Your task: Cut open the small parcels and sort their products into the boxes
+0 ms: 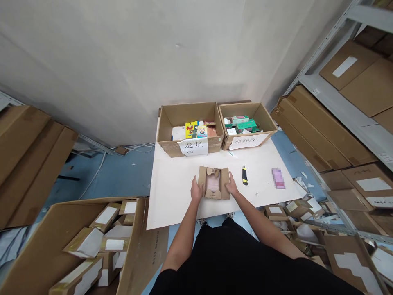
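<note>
A small cardboard box (202, 179) lies on the white table with its flaps folded out, and something pink wrapped in plastic (213, 183) shows inside. My left hand (196, 190) grips the box's left flap. On the opposite side, my right hand (231, 185) holds the right flap, thumb pointing up along its edge. A yellow and black box cutter (245, 175) rests on the table to the right of my right hand. Farther right lies a pink item (278, 178), blurred by pixelation.
Two open cartons with paper signs stand at the table's back: the left carton (172, 148) holds colourful boxes, the right carton (227, 142) green ones. A large carton of parcels (101, 200) stands at lower left. Shelving (325, 98) rises on the right, with opened boxes (333, 241) below.
</note>
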`<state>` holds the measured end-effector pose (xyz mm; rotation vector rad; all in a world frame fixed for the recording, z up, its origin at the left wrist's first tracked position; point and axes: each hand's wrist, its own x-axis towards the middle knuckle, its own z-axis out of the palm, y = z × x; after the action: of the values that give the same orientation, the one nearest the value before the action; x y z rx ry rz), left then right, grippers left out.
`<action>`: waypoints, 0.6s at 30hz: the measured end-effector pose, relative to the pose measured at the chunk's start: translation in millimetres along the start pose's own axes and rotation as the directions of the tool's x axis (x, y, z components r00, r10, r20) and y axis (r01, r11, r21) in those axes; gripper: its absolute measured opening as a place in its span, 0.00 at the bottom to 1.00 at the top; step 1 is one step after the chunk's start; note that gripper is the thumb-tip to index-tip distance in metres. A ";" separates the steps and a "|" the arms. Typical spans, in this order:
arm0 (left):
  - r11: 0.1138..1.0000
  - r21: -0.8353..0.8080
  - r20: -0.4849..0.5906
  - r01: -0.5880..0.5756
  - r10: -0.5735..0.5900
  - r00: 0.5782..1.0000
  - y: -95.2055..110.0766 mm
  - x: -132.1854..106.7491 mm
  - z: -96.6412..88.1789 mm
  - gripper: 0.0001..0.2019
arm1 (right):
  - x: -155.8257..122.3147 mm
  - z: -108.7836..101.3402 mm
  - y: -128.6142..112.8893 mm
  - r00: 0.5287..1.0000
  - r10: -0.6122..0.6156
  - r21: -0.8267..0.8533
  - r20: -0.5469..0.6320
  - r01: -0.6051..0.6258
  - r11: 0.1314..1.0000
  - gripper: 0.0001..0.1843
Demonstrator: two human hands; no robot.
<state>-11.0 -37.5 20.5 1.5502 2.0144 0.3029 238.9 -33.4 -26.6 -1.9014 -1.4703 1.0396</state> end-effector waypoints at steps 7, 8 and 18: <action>0.921 0.276 0.057 -0.275 0.270 0.961 2.5 -9.1 16.8 0.21 | -17.9 12.1 -3.5 0.966 -0.260 -0.370 0.005 0.243 0.897 0.36; 0.920 0.278 0.098 -0.275 0.257 0.961 3.5 -7.1 16.2 0.21 | -19.6 13.8 -4.7 0.962 -0.274 -0.406 0.015 0.257 0.877 0.32; 0.975 0.122 0.360 -0.185 0.130 0.924 12.0 -11.6 22.7 0.23 | -19.3 26.9 3.8 0.970 -0.238 -0.488 0.045 0.229 0.842 0.30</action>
<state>13.3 -48.5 11.7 1.7273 1.6704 -0.0705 216.7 -54.3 -40.0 -1.9735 -2.0455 0.5640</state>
